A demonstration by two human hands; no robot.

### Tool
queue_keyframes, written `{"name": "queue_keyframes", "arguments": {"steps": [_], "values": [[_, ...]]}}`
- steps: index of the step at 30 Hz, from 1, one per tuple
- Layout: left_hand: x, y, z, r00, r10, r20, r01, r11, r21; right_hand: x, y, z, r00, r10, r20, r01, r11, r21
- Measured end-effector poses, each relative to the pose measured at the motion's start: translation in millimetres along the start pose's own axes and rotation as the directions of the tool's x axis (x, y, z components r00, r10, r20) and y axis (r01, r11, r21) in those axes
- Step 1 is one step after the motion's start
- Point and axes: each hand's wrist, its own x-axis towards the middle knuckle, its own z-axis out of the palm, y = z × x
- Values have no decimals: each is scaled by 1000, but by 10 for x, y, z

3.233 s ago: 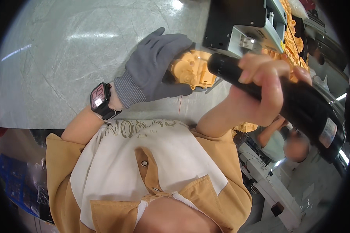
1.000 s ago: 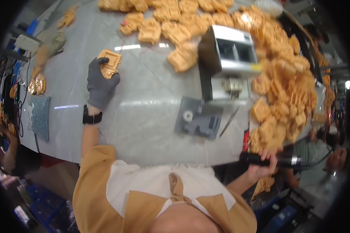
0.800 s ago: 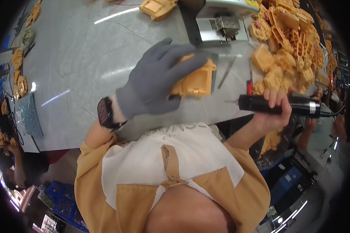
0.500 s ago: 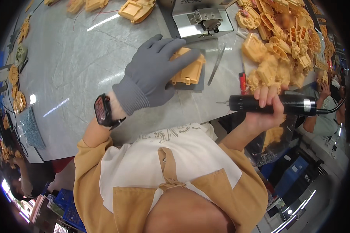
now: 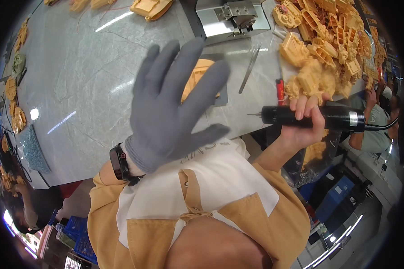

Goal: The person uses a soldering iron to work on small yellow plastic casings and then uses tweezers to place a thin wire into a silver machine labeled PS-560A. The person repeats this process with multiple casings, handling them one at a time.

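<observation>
Lifted off the orange plastic part [image 5: 197,76], the left hand [image 5: 175,107] in its soft grey glove now floats above it, fingers spread wide and holding nothing. That part lies flat on the smooth grey counter [image 5: 90,80], partly hidden behind the glove. Beside it, the bare right hand [image 5: 307,121] grips a round black power tool [image 5: 318,118]. Lumpy orange parts [image 5: 327,45] pile beyond it; open counter lies left.
</observation>
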Motion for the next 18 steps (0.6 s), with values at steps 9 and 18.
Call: {"name": "queue_keyframes", "arguments": {"steps": [9, 18], "values": [[-50, -207, 324, 996, -51, 74, 55, 997, -60, 577, -128, 502, 885, -327, 332, 299, 945, 134], [-368, -328, 694, 969, -202, -145, 162, 955, -247, 961, 467, 1234, 827, -392, 403, 474, 872, -125]]}}
